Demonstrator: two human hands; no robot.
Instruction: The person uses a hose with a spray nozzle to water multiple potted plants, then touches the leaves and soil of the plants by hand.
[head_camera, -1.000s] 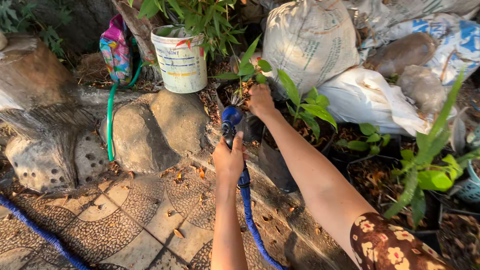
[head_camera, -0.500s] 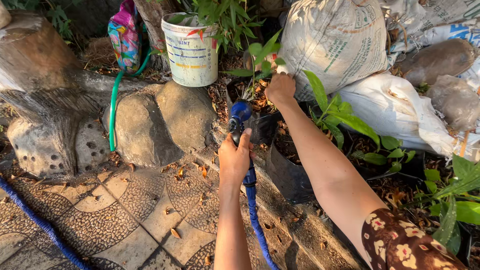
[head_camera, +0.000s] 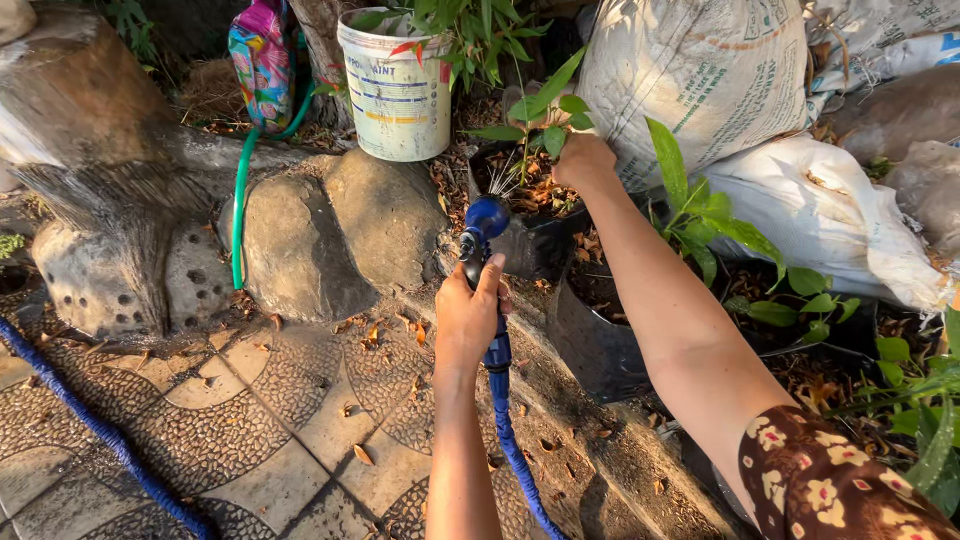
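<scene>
— Grip first: what do the two hands have?

— Left hand (head_camera: 468, 318) is clenched around the blue spray nozzle (head_camera: 483, 228) at the end of a blue fabric hose (head_camera: 512, 440), thumb up along the handle. Right hand (head_camera: 583, 160) is closed on the thin stem of a small green-leaved seedling (head_camera: 545, 112), fingers pinched just under the leaves.

— Anything different from half a second ago?

— Little. The nozzle still points at the same pot, and both hands sit a touch higher in the view than before. A fine spray now shows at the nozzle's head.

— And the containers?

— The seedling stands in a black plastic grow bag (head_camera: 530, 235) filled with soil and dry brown leaves. A second black bag (head_camera: 590, 330), nearer, holds a broad-leaved plant. Behind stands a white plastic paint bucket (head_camera: 398, 95) with a leafy plant growing from it. Bulging white woven sacks (head_camera: 700, 80) lean at the right; what fills them I cannot tell.

— Around them?

— Rounded grey rocks (head_camera: 330, 230), a green hose (head_camera: 240, 200), and pebbled paving (head_camera: 250, 420) strewn with dry leaves.
</scene>
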